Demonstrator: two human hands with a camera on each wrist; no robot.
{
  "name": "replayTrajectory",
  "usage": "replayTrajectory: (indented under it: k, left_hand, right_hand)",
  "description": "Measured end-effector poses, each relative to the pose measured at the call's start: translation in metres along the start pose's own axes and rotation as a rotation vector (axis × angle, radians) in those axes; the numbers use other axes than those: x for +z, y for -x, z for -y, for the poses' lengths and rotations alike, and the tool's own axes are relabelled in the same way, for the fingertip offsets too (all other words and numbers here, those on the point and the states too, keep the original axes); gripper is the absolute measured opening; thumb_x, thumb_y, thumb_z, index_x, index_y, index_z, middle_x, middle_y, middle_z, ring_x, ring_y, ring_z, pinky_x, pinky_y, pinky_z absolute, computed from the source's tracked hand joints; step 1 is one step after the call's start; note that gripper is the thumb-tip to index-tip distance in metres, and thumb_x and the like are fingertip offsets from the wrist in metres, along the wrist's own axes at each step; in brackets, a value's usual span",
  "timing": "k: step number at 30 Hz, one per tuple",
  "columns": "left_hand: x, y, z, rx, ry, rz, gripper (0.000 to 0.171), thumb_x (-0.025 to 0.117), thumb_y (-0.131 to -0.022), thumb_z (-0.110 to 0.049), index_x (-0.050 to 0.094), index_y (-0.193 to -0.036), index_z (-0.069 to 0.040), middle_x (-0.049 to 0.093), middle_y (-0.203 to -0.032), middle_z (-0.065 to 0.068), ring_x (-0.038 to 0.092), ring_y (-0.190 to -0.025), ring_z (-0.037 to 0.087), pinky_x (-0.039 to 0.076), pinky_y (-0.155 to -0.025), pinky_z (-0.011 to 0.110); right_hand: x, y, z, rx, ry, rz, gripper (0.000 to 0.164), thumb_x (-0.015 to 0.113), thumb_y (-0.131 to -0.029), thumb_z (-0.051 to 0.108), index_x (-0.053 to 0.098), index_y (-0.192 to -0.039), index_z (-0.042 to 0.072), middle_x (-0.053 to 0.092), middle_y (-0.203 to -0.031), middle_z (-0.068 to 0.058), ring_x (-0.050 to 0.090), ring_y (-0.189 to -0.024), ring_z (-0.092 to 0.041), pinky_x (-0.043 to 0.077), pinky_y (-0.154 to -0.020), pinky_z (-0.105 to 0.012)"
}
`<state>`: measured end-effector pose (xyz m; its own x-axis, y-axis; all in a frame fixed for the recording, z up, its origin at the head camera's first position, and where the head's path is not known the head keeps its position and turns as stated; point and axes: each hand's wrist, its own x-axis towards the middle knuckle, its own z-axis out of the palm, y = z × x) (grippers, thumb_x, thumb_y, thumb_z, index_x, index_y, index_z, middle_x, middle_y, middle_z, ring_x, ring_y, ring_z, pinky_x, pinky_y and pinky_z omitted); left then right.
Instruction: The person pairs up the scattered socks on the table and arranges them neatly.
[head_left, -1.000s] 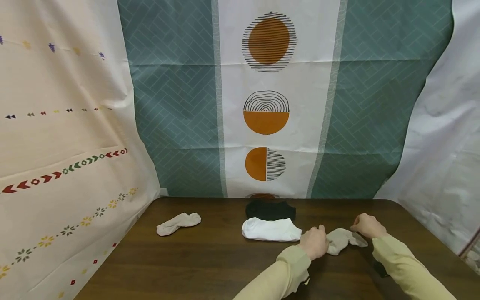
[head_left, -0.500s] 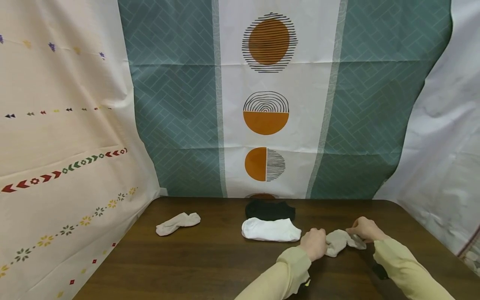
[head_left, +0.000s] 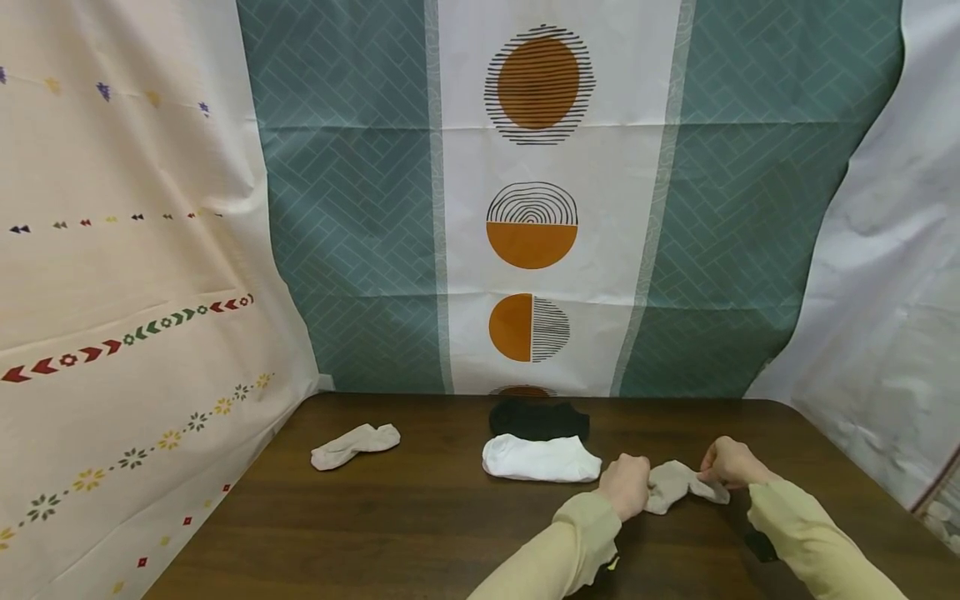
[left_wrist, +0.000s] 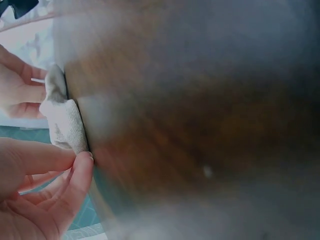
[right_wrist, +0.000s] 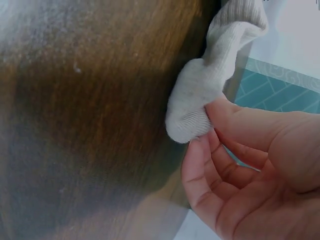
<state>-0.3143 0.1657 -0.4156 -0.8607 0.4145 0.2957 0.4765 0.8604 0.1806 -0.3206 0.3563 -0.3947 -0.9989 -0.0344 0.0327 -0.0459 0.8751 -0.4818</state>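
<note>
A light beige sock [head_left: 672,485] lies bent on the right side of the table between my two hands. My left hand [head_left: 626,486] pinches its ribbed end between thumb and fingertips, plain in the left wrist view, where the sock [left_wrist: 65,117] runs off toward the other hand. At the opposite, rounded toe end, my right hand [head_left: 733,463] holds the edge of the fabric. In the right wrist view the thumb of the right hand [right_wrist: 250,165] lies against the sock [right_wrist: 192,100], with the index fingertip right at the toe.
A white sock [head_left: 540,458] lies left of my left hand, with a black sock [head_left: 538,420] behind it. Another beige sock [head_left: 356,446] lies at the table's left. Patterned cloths [head_left: 360,250] hang along the back and sides of the brown table [head_left: 375,533].
My right hand has moved slightly left and nearer, onto the sock's toe end. The beige sock and my left hand have shifted a little left. The other socks stay put.
</note>
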Motion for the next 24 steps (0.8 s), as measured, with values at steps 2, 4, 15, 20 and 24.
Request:
replayTrajectory:
  k: [2, 4, 15, 20, 24]
  left_hand:
    - [-0.001, 0.0, 0.001, 0.012, -0.002, 0.004, 0.013, 0.068, -0.075, -0.013, 0.059, -0.067, -0.018, 0.061, -0.071, -0.004, 0.057, -0.06, 0.01, 0.042, -0.044, 0.028]
    - [-0.002, 0.0, 0.003, 0.031, -0.002, -0.001, 0.015, 0.069, -0.074, -0.013, 0.058, -0.065, -0.017, 0.06, -0.069, -0.004, 0.056, -0.058, 0.01, 0.041, -0.043, 0.027]
    - [-0.019, -0.002, 0.014, 0.087, 0.046, -0.003, 0.019, 0.071, -0.072, -0.014, 0.056, -0.06, -0.019, 0.057, -0.063, -0.009, 0.056, -0.059, 0.007, 0.041, -0.047, 0.023]
    - [-0.023, -0.001, 0.019, 0.095, 0.071, 0.009, 0.018, 0.067, -0.074, -0.01, 0.056, -0.063, -0.019, 0.054, -0.062, -0.01, 0.053, -0.058, 0.005, 0.04, -0.047, 0.021]
    - [-0.027, 0.001, 0.024, 0.11, 0.07, 0.001, 0.016, 0.066, -0.076, -0.012, 0.057, -0.065, -0.018, 0.054, -0.063, -0.01, 0.054, -0.059, 0.005, 0.04, -0.047, 0.021]
  right_hand:
    - [0.0, 0.0, 0.0, -0.007, -0.008, 0.004, 0.015, 0.072, -0.069, -0.002, 0.058, -0.063, 0.001, 0.051, -0.061, -0.001, 0.05, -0.055, -0.015, 0.046, -0.047, -0.029]
    - [-0.001, 0.001, 0.001, -0.011, -0.02, 0.005, 0.015, 0.072, -0.069, -0.003, 0.058, -0.063, 0.001, 0.051, -0.061, -0.001, 0.05, -0.054, -0.015, 0.045, -0.047, -0.029]
    - [-0.009, 0.004, 0.012, -0.081, -0.069, 0.005, 0.014, 0.07, -0.07, -0.005, 0.058, -0.065, 0.001, 0.051, -0.061, -0.001, 0.049, -0.054, -0.016, 0.045, -0.047, -0.029]
    - [-0.011, 0.005, 0.015, -0.087, -0.056, 0.002, 0.015, 0.071, -0.07, -0.004, 0.057, -0.065, 0.0, 0.052, -0.062, -0.001, 0.05, -0.055, -0.016, 0.046, -0.049, -0.03]
    - [-0.012, 0.006, 0.018, -0.099, -0.056, 0.005, 0.016, 0.072, -0.07, -0.003, 0.057, -0.066, 0.001, 0.052, -0.062, -0.001, 0.05, -0.055, -0.016, 0.046, -0.049, -0.03]
